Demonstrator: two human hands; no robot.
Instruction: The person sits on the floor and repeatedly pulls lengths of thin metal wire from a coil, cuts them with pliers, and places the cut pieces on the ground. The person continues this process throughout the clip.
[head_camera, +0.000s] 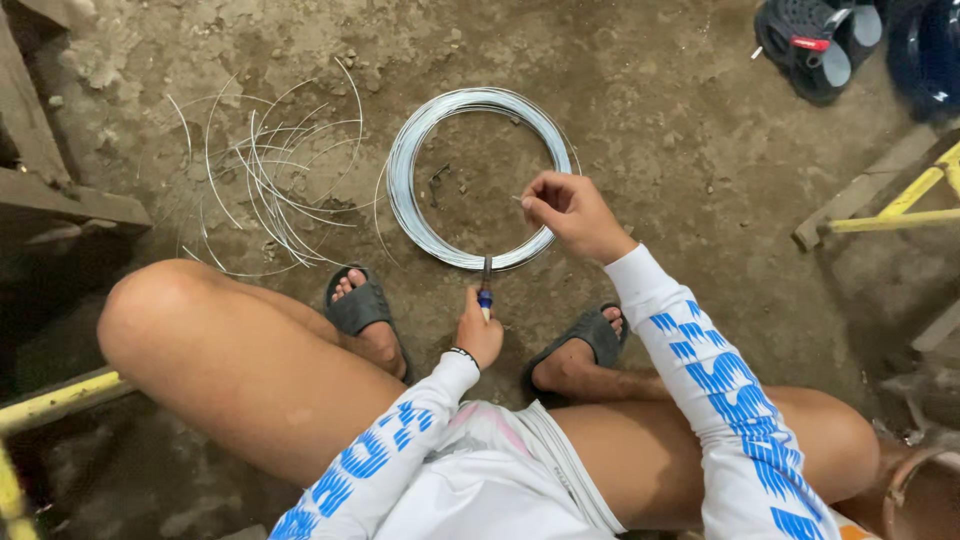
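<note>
Wire coil (405, 190), thin, silvery and wound into a flat ring, lies on the rough dirt floor (640, 90) just ahead of the person's feet. Right hand (565, 212) is closed in a pinch on a wire end at the coil's near right edge; the end itself is too fine to trace. Left hand (478, 335) is closed around a tool (486, 290) with a blue handle whose dark tip reaches the coil's near edge; the kind of tool is hard to make out. Cut wire pieces (265, 185), curved and loosely heaped, lie left of the coil. Grey sandals (360, 305) cover both feet. Yellow-painted bars (905, 200) and dark footwear (815, 40) sit at the right, partly cut off by the frame edge.
</note>
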